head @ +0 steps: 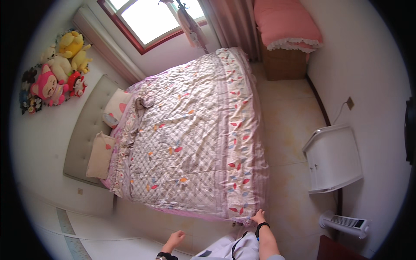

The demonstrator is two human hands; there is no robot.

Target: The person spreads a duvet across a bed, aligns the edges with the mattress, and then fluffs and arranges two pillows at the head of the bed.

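A patterned quilt with printed red, orange and blue leaves covers the bed, wrinkled across its middle and bunched near the pillows. At its near right corner is my right hand, its fingers on the fabric edge, seemingly pinching it. My left hand hangs in the air short of the bed's near side, loosely curled, with nothing seen in it. Below the quilt's near edge shows a pink sheet. Two cushions, a plain beige one and a printed one, lean at the padded headboard.
A white cabinet and a white tower heater or fan stand along the right wall. Pink folded bedding lies on a brown box. A coat stand is by the window. Plush toys hang at left.
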